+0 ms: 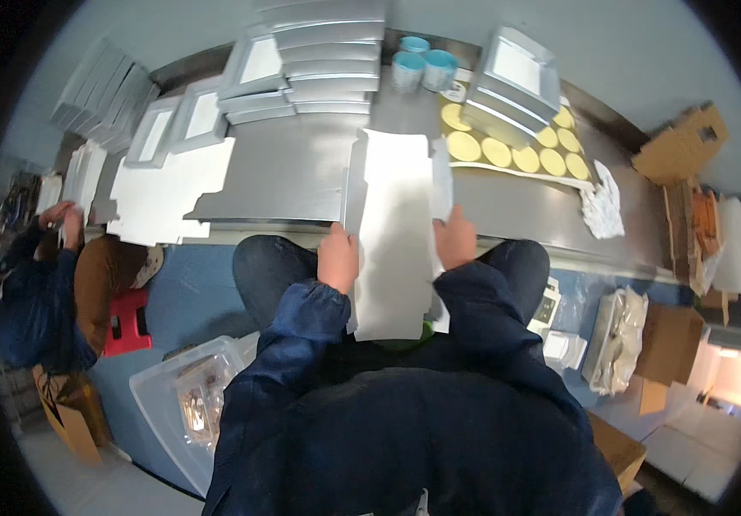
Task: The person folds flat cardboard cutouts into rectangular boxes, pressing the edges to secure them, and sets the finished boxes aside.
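A long die-cut cardboard box blank (pixel 394 232), white inside with silver-grey side flaps, spans from my lap onto the metal table's near edge. My left hand (pixel 337 258) is closed on its left side, fingers along the flap. On the opposite side my right hand (pixel 455 240) grips the right flap, its thumb toward the white panel. Both hands' undersides are hidden. Left of the blank, flat white box blanks (pixel 171 185) lie on the table, partly under folded grey box trays (pixel 201 117).
Stacked grey boxes (pixel 327 64) stand at the back, beside blue-lidded tubs (pixel 424 67). At right, boxes (pixel 515 82) rest on a sheet of round yellow stickers (pixel 525 160) near a crumpled white cloth (pixel 602 202). A co-worker's hands (pixel 62 218) handle white card at far left. A plastic bin (pixel 159 408) sits below.
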The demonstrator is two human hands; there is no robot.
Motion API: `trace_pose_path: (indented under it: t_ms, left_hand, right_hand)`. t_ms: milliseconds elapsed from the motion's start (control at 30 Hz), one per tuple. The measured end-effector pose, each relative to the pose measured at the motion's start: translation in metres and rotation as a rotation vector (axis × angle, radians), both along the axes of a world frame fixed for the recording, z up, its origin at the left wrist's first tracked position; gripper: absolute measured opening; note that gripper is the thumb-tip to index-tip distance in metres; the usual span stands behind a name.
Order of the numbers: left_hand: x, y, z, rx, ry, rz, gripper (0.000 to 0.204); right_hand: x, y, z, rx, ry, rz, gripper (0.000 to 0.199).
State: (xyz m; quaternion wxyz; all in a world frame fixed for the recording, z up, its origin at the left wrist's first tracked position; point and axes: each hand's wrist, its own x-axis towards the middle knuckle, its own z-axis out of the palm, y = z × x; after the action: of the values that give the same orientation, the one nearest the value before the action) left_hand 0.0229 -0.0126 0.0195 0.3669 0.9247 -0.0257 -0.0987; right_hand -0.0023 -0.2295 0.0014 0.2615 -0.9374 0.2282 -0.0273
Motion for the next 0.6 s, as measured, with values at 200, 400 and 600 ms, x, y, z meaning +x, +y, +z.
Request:
trace_pose_path:
  t_ms: [200,400,600]
  left_hand:
    - [-0.006,-0.020,0.016,0.119,0.016,-0.013,0.031]
    - [-0.016,-0.030,0.015,-0.140,-0.060,-0.019,0.048]
    - [-0.016,-0.028,0.000,-0.140,-0.076,-0.071,0.068]
  right_hand:
    - [0.015,0.017,-0.004,-0.162,0.049,-0.006,0.027]
    - [0.007,0.019,-0.017,0.018,-0.194,0.066,0.046]
    - [0.003,0.013,-0.021,0.186,-0.223,0.150,0.059]
